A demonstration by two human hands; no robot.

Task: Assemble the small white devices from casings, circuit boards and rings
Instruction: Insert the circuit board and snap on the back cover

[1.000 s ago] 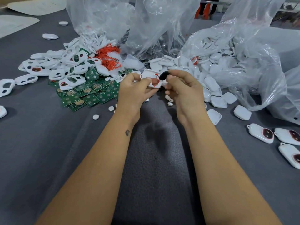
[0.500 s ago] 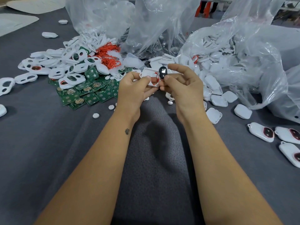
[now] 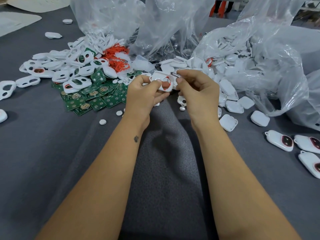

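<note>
Hands [image 3: 173, 90] hold casing [image 3: 161, 82] above cloth [image 3: 164, 170].

— What covers the table?

— A grey cloth [image 3: 43, 153], smooth and matte, running out to every edge of the view. In the near middle lies a darker, coarser-woven grey patch [image 3: 164, 179].

— And at the far side?

— Clear plastic bags, crumpled and shiny. One [image 3: 103, 16] stands at the far left, a second [image 3: 173, 23] rises just beside it in the middle, and a third [image 3: 280, 70] sprawls wide to the right, its mouth open toward the centre.

— Anything else?

— Two pale flat sheets in the far left corner, one [image 3: 17, 21] nearer, one [image 3: 39, 2] behind. Past the bags, something orange [image 3: 220, 7] stands upright; what it is I cannot tell.
</note>
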